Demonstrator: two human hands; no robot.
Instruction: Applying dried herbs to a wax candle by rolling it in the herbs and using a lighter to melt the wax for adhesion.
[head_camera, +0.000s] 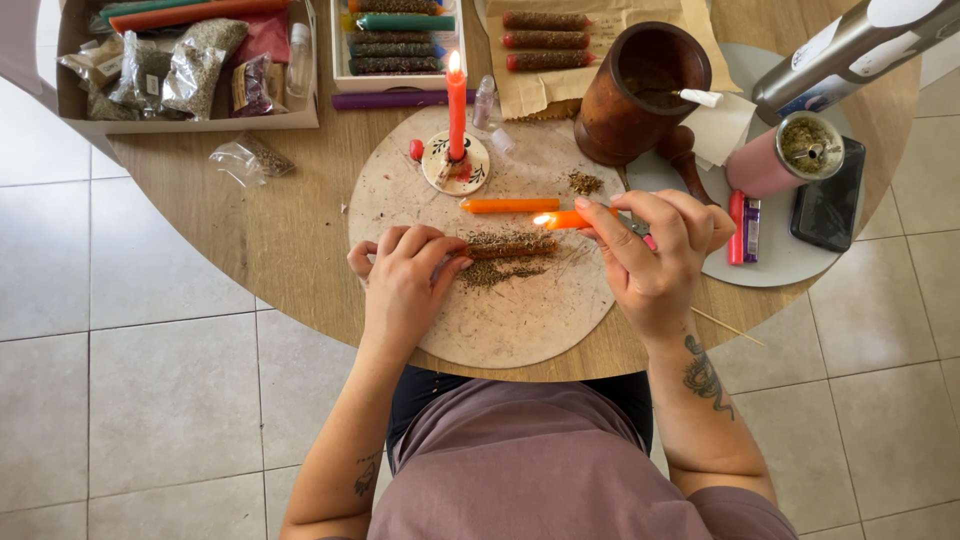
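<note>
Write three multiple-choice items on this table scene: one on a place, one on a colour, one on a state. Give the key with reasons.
1. Where does the herb-coated candle lie?
A. on the round board
B. in the cardboard box
C. on the floor

2. What colour is the upright candle in the small holder?
A. green
B. red
C. purple

3. What state is the orange candle held by the right hand in?
A. unlit
B. snapped in two
C. burning at its tip

Key: 1 A, it rests on the board under the left hand fingers; 2 B, its shaft is red; 3 C, a small flame shows at its end.
</note>
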